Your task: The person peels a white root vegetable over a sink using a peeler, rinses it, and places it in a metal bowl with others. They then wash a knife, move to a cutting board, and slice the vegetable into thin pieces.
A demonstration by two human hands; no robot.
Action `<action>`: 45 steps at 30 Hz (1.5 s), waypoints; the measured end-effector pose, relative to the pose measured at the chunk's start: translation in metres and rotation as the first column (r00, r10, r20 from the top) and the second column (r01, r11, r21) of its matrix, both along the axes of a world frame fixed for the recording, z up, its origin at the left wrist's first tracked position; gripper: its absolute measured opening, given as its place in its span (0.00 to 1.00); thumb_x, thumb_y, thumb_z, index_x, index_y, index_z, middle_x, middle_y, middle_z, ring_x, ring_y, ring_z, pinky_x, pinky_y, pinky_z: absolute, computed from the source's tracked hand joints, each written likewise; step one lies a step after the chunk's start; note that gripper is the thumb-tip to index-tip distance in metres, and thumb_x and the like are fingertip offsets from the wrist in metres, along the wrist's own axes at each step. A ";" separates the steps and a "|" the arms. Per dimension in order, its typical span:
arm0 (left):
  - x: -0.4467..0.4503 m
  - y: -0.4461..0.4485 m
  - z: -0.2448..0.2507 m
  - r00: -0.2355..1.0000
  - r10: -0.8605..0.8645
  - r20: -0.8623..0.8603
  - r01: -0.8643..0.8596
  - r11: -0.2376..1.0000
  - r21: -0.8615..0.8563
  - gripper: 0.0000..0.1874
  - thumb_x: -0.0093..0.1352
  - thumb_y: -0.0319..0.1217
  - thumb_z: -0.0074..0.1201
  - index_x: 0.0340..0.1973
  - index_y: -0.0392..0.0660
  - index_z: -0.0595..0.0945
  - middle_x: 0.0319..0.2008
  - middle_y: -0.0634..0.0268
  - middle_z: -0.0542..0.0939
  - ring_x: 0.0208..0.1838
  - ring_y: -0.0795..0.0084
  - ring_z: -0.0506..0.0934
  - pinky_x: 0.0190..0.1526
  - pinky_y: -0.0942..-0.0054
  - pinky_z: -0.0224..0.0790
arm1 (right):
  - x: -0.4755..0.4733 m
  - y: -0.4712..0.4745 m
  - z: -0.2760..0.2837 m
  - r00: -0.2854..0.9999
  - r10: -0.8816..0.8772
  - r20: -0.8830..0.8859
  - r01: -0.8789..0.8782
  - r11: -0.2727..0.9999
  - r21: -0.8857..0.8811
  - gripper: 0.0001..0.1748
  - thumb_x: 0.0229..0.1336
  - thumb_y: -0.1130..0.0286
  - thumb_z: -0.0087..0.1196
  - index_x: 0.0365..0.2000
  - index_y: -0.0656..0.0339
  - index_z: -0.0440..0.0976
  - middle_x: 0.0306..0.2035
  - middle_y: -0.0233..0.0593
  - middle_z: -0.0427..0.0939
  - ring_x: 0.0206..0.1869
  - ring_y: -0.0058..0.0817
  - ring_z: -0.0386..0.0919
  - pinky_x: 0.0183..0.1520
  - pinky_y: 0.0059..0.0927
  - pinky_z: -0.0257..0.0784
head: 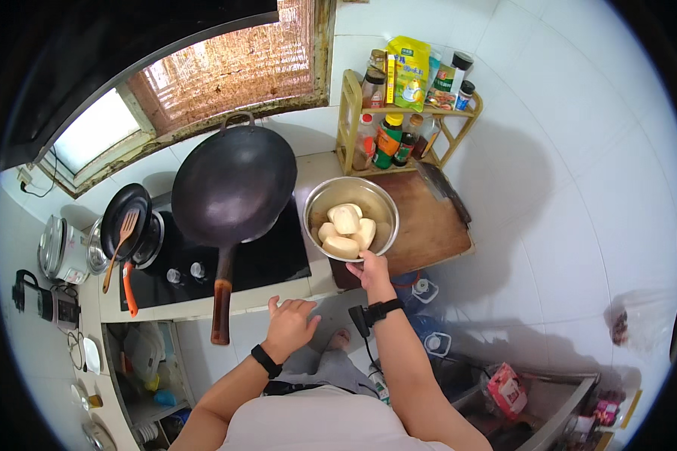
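My right hand grips the near rim of a stainless steel bowl, its thumb over the edge. Several peeled potatoes lie in the bowl, which is over the left part of a wooden cutting board; whether it rests there I cannot tell. With nothing in it and its fingers apart, my left hand is in front of the counter, right of the wok's wooden handle. The black wok stands on the glass cooktop. A cleaver lies at the board's far right edge.
Behind the board stands a rack with sauce bottles and seasoning packs. Left of the wok are a small frying pan, a wooden slotted spatula, a rice cooker and a blender. Water jugs stand below the board.
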State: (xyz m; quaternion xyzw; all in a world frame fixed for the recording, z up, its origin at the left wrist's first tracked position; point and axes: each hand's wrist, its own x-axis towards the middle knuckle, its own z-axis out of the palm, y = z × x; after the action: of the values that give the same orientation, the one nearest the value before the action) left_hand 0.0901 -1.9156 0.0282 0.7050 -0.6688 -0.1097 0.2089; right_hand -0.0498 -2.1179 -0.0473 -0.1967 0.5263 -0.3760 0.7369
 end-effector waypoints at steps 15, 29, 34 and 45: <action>0.031 -0.084 -0.018 0.980 0.030 -0.195 -0.017 0.997 0.070 0.13 0.60 0.36 0.59 0.39 0.48 0.80 0.37 0.65 0.81 0.43 0.64 0.77 0.53 0.51 0.52 | 0.060 -0.106 -0.030 0.984 0.150 -0.092 -0.148 0.989 0.021 0.20 0.50 0.78 0.52 0.46 0.70 0.68 0.42 0.48 0.76 0.38 0.40 0.79 0.37 0.41 0.81; 0.011 -0.190 -0.079 0.042 0.575 -0.817 -0.379 0.766 0.519 0.35 0.68 0.55 0.48 0.57 0.37 0.67 0.38 0.58 0.80 0.36 0.68 0.79 0.33 0.75 0.66 | -0.193 -0.299 -0.053 0.174 -0.266 -0.948 -0.361 0.879 -0.313 0.19 0.54 0.70 0.55 0.45 0.70 0.73 0.47 0.56 0.75 0.50 0.50 0.72 0.56 0.45 0.65; 0.022 -0.232 -0.087 -0.244 0.696 -0.675 -0.224 0.637 0.738 0.16 0.68 0.38 0.48 0.44 0.39 0.74 0.36 0.59 0.81 0.36 0.66 0.80 0.31 0.73 0.63 | -0.224 -0.343 -0.077 -0.240 -0.023 -0.971 -0.608 0.783 0.131 0.16 0.51 0.73 0.55 0.41 0.69 0.74 0.41 0.52 0.78 0.48 0.48 0.73 0.54 0.41 0.67; -0.021 -0.240 -0.068 -0.128 0.770 -0.625 -0.329 0.562 0.759 0.04 0.60 0.23 0.49 0.30 0.36 0.77 0.21 0.63 0.75 0.20 0.73 0.73 0.22 0.74 0.66 | -0.239 -0.282 -0.056 0.499 0.072 -0.864 -0.432 0.884 -0.176 0.13 0.43 0.71 0.59 0.28 0.72 0.76 0.22 0.49 0.78 0.24 0.40 0.77 0.28 0.32 0.72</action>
State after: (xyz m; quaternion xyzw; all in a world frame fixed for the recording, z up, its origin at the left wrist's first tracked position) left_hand 0.0690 -2.1556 -0.0401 0.7072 0.0279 -0.5322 0.4646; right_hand -0.2885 -2.4003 -0.1036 -0.5634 0.6966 -0.2130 0.3899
